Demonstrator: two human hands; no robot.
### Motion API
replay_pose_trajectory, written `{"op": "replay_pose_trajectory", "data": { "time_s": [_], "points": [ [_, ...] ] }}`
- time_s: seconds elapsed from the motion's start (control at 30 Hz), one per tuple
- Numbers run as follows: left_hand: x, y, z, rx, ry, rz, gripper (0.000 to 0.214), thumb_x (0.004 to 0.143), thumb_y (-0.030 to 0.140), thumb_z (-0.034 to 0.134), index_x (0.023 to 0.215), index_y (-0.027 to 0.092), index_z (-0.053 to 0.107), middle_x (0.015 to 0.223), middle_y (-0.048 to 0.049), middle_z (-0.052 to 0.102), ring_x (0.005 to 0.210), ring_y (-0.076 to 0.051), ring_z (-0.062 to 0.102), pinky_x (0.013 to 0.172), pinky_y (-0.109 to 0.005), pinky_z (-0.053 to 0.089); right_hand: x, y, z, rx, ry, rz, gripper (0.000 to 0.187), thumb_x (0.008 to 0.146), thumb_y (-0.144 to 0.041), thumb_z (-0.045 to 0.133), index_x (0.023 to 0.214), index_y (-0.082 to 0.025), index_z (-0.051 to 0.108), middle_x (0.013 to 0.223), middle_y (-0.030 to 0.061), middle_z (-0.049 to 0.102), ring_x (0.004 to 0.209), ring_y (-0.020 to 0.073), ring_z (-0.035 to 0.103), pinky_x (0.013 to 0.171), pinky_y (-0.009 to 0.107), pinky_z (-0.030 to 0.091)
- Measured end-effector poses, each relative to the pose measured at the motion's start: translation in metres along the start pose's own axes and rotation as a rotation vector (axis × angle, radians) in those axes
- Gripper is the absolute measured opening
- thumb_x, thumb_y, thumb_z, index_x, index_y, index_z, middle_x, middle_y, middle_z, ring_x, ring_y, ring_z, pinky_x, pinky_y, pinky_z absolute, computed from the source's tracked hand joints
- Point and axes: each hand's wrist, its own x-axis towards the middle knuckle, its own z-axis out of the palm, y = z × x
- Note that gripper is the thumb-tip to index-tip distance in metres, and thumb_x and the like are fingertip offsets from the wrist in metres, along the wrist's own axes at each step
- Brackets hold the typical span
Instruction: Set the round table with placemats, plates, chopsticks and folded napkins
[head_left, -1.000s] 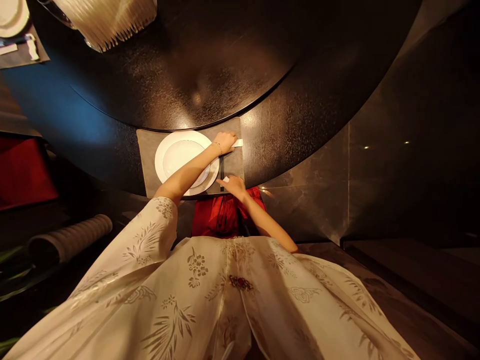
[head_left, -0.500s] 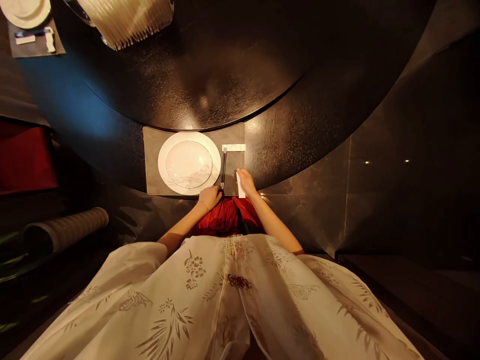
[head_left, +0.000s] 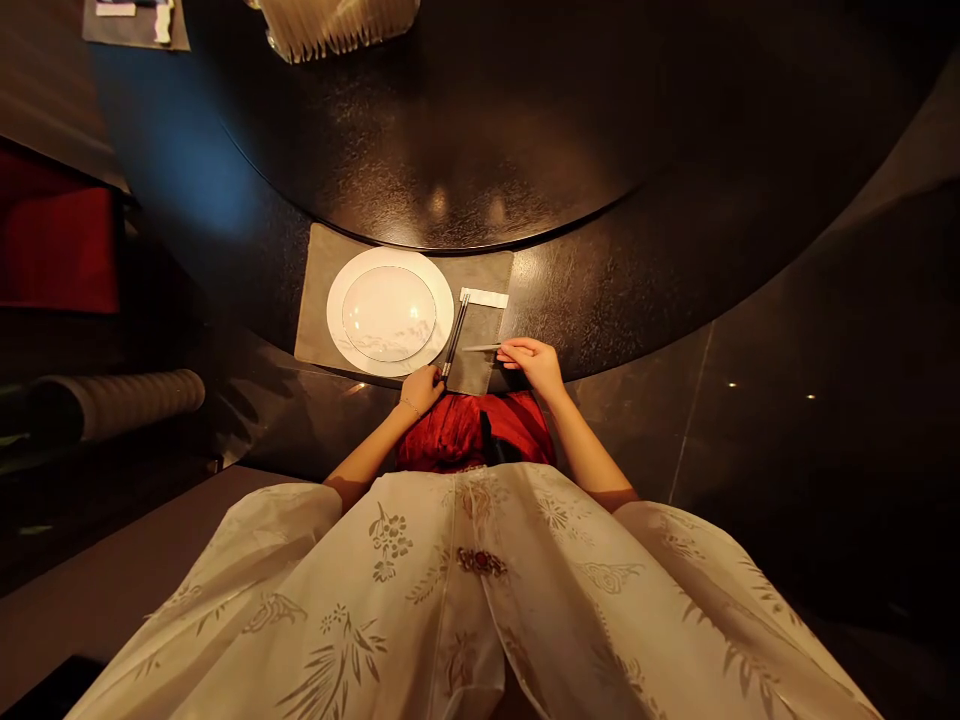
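- Cream garment [head_left: 555,630] with a slight sheen and a seam [head_left: 451,530] down the front
- Tan motifs: flower sprig [head_left: 390,540], leafy spray [head_left: 339,648], curling cloud-like shape [head_left: 611,574]
- Loose, wide sleeves [head_left: 281,510], forearms bare
- Ornate dark clasp [head_left: 481,562], reddish centre
- Thin bracelet [head_left: 409,404] at the left hand [head_left: 424,387]

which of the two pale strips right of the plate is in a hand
The nearer, thin-looking strip pinched by the right hand; the other strip lies on the placemat at the far ends of the chopsticks.

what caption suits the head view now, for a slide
Right hand holding a thin pale strip over the placemat, left hand by the chopsticks beside a white plate.
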Motion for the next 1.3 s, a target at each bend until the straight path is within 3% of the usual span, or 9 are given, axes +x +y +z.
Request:
{"op": "replay_pose_trajectory", "data": {
  "time_s": [0.13, 0.33, 0.5, 0.57, 0.77, 0.87, 1.0, 1.17, 1.3],
  "points": [
    [-0.002, 0.0, 0.007, -0.065, 0.059, -0.031, 0.018, 0.081, 0.025, 0.052, 0.095, 0.017, 0.061, 0.091, -0.0055, 0.066, 0.085, -0.018, 0.061, 0.078, -0.028, 0.046, -0.013, 0.018, 0.005, -0.048, 0.096, -0.014, 0.035, 0.059, -0.045, 0.072, 0.075, -0.015, 0.063, 0.071, 0.0049, 0.068, 0.07, 0.0154, 0.066, 0.064, 0.025, 0.054],
    [-0.007, 0.004, 0.012, -0.165, 0.095, -0.065, 0.021, 0.079, 0.023, 0.053, 0.096, 0.016, 0.063, 0.089, -0.0055, 0.068, 0.083, -0.017, 0.062, 0.077, -0.027, 0.047, -0.017, 0.052, 0.014, -0.469, 0.072, -0.046, 0.016, 0.073, -0.034, 0.057, 0.071, -0.018, 0.058, 0.064, 0.0012, 0.064, 0.062, 0.0137, 0.061, 0.063, 0.025, 0.05],
    [-0.008, 0.004, 0.019, -0.224, 0.123, -0.085, 0.023, 0.077, 0.02, 0.054, 0.098, 0.015, 0.063, 0.09, -0.0049, 0.068, 0.081, -0.016, 0.063, 0.079, -0.027, 0.047, -0.018, 0.055, -0.036, -0.918, 0.219, -0.323, 0.034, 0.074, -0.029, 0.059, 0.105, -0.017, 0.062, 0.095, 0.0096, 0.058, 0.087, 0.0201, 0.055, 0.085, 0.034, 0.045],
    [-0.007, 0.005, 0.021, -0.235, 0.129, -0.08, 0.023, 0.077, 0.02, 0.054, 0.098, 0.015, 0.063, 0.089, -0.0046, 0.069, 0.08, -0.015, 0.063, 0.079, -0.027, 0.047, -0.017, 0.058, -0.056, -1.025, 0.204, -0.365, 0.04, 0.072, -0.028, 0.062, 0.11, -0.017, 0.062, 0.103, 0.0117, 0.053, 0.096, 0.023, 0.051, 0.091, 0.036, 0.042],
    [-0.006, 0.006, 0.021, -0.232, 0.104, -0.075, 0.022, 0.077, 0.02, 0.055, 0.097, 0.016, 0.063, 0.087, -0.0038, 0.068, 0.078, -0.015, 0.062, 0.078, -0.027, 0.048, 0.004, 0.05, -0.075, -0.936, -0.055, -0.347, 0.015, 0.069, -0.021, 0.064, 0.083, -0.016, 0.066, 0.085, 0.0065, 0.058, 0.085, 0.0181, 0.053, 0.081, 0.03, 0.043],
    [-0.008, 0.006, 0.02, -0.233, 0.106, -0.061, 0.023, 0.077, 0.02, 0.056, 0.098, 0.015, 0.061, 0.088, -0.0037, 0.067, 0.078, -0.014, 0.061, 0.077, -0.027, 0.048, 0.016, 0.03, -0.068, -0.681, -0.233, -0.177, 0.015, 0.066, -0.026, 0.067, 0.076, -0.014, 0.064, 0.067, 0.0006, 0.059, 0.063, 0.0108, 0.051, 0.062, 0.023, 0.041],
    [-0.013, 0.006, 0.025, -0.256, 0.135, -0.048, 0.028, 0.076, 0.02, 0.057, 0.103, 0.014, 0.058, 0.092, -0.0049, 0.065, 0.078, -0.014, 0.06, 0.077, -0.026, 0.048, 0.03, 0.014, -0.037, -0.425, -0.379, -0.026, 0.03, 0.068, -0.035, 0.066, 0.087, -0.012, 0.068, 0.052, -0.0025, 0.055, 0.045, 0.0063, 0.043, 0.045, 0.018, 0.031],
    [-0.018, 0.005, 0.028, -0.292, 0.142, -0.06, 0.03, 0.077, 0.021, 0.058, 0.107, 0.014, 0.057, 0.095, -0.0061, 0.063, 0.082, -0.015, 0.06, 0.079, -0.027, 0.049, 0.049, 0.03, 0.015, -0.462, -0.251, 0.071, 0.009, 0.068, -0.017, 0.064, 0.075, -0.012, 0.066, 0.056, -0.0008, 0.061, 0.046, 0.0068, 0.054, 0.041, 0.015, 0.033],
    [-0.025, 0.001, 0.026, -0.322, 0.126, -0.062, 0.036, 0.076, 0.018, 0.059, 0.112, 0.014, 0.056, 0.1, -0.0063, 0.063, 0.085, -0.015, 0.06, 0.083, -0.028, 0.049, 0.061, 0.044, 0.033, -0.451, -0.195, 0.121, 0.004, 0.068, -0.013, 0.062, 0.072, -0.013, 0.062, 0.056, -0.0016, 0.062, 0.048, 0.0067, 0.056, 0.046, 0.015, 0.041]
  ]
}}
